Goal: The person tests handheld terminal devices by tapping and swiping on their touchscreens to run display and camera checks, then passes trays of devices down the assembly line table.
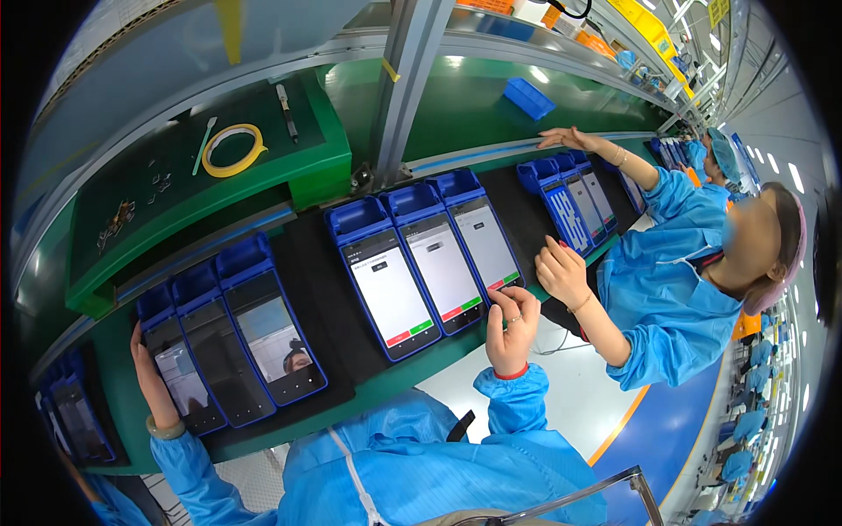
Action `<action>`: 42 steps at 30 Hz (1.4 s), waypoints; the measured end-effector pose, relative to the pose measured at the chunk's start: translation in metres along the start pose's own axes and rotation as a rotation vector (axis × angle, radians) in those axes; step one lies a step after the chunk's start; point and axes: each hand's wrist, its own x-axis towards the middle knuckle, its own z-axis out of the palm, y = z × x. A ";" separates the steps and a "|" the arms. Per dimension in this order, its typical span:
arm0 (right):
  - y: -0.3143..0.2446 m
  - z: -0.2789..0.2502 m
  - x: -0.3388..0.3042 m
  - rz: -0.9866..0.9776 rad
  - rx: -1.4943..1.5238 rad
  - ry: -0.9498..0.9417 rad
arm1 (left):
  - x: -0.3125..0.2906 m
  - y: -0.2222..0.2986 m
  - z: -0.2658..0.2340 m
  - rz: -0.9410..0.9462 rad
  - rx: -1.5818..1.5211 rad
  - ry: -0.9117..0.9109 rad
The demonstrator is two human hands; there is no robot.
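Observation:
My left hand lies along the left edge of a blue-cased handheld payment terminal, fingers stretched out, not wrapped round it. This is the first of three terminals side by side, all with dark, reflective screens. My right hand is empty, its fingers loosely bent and apart. Its index fingertip is at the lower right of a lit terminal; whether it touches the screen I cannot tell. Beside that one lie a middle terminal and a left terminal, both lit white with red and green buttons along the bottom.
On a green raised shelf lie a yellow tape roll, a pen and small loose parts. A metal post rises behind the terminals. At right, a co-worker reaches over more terminals. A blue bin stands farther back.

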 end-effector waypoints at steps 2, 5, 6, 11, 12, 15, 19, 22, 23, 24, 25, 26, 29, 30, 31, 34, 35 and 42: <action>0.002 0.001 0.000 -0.003 0.000 0.004 | -0.001 0.000 0.000 -0.001 0.006 0.006; 0.005 0.001 0.000 -0.006 -0.024 0.024 | 0.000 0.000 0.001 0.000 0.018 0.014; 0.007 0.000 0.000 0.007 -0.011 0.035 | 0.000 0.000 0.002 0.002 0.024 0.017; 0.025 -0.003 -0.005 0.102 -0.008 0.094 | 0.001 -0.003 0.000 -0.005 0.056 0.024; 0.028 -0.004 -0.004 0.104 -0.017 0.097 | 0.002 -0.005 -0.002 -0.005 0.083 0.048; 0.032 -0.007 0.000 0.206 -0.057 0.017 | 0.001 -0.008 -0.007 -0.008 0.059 0.043; 0.035 -0.006 0.001 0.308 0.013 -0.042 | 0.003 -0.010 -0.008 0.027 0.161 0.042; 0.037 -0.005 0.000 0.259 -0.050 -0.057 | 0.003 -0.007 -0.005 0.022 0.118 0.025; 0.037 -0.004 -0.001 0.259 -0.049 -0.058 | 0.002 -0.007 -0.006 0.021 0.118 0.027; 0.038 -0.003 -0.001 0.239 -0.069 -0.062 | 0.002 -0.008 -0.007 0.022 0.132 0.029; 0.037 -0.003 -0.002 0.220 -0.089 -0.067 | 0.003 -0.009 -0.008 0.023 0.146 0.030; 0.037 -0.002 -0.001 0.219 -0.090 -0.068 | 0.003 -0.010 -0.009 0.022 0.145 0.030; 0.034 -0.002 0.003 0.227 -0.087 -0.038 | 0.003 -0.013 -0.010 0.017 0.107 0.025; 0.034 -0.002 0.003 0.221 -0.098 -0.057 | 0.003 -0.015 -0.011 0.004 0.098 0.027; 0.037 -0.003 0.002 0.220 -0.099 -0.068 | 0.003 -0.012 -0.009 0.002 0.095 0.026; 0.041 -0.004 0.000 0.238 -0.106 -0.105 | 0.002 -0.009 -0.009 -0.009 0.045 -0.003; 0.039 -0.005 0.002 0.235 -0.109 -0.108 | 0.002 -0.010 -0.010 -0.013 0.042 -0.001; 0.032 -0.008 0.005 0.269 -0.085 -0.030 | 0.003 -0.011 -0.009 0.003 0.098 0.018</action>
